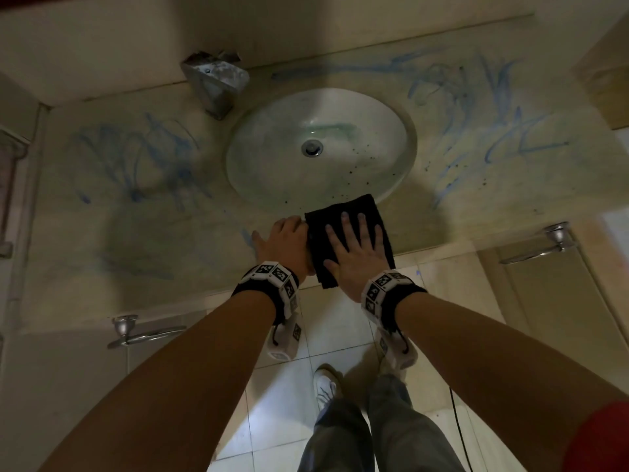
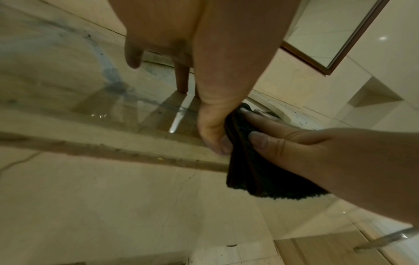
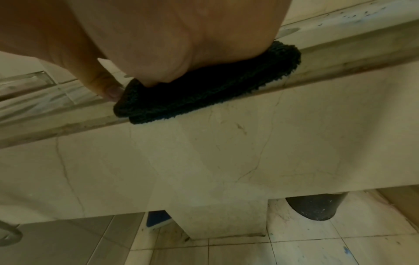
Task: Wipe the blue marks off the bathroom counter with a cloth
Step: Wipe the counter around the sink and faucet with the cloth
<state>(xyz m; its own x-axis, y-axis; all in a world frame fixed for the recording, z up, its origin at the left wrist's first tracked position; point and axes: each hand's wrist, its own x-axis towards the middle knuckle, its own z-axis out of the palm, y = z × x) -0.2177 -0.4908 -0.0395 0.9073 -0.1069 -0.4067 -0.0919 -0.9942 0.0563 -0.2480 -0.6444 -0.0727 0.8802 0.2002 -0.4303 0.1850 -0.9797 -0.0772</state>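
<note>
A folded black cloth (image 1: pixel 354 207) (image 2: pixel 260 175) (image 3: pixel 204 93) lies on the counter (image 1: pixel 476 206) just in front of the sink, with its near end hanging over the front edge. My right hand (image 1: pixel 354 253) (image 2: pixel 317 161) (image 3: pixel 158 44) lies flat on it, fingers spread and straight. My left hand (image 1: pixel 286 243) (image 2: pixel 215 89) rests on the counter beside the cloth, fingers extended and thumb against the cloth's left edge. Blue marks (image 1: pixel 143 158) streak the counter left of the sink, and more blue marks (image 1: pixel 476 107) cover the right and back.
An oval white sink (image 1: pixel 272 148) sits in the middle of the counter. A metal wall box (image 1: pixel 216 83) hangs behind it on the left. Towel rings (image 1: pixel 136 335) (image 1: pixel 551 240) stick out from the counter front. A dark bin (image 3: pixel 315 208) stands under the counter.
</note>
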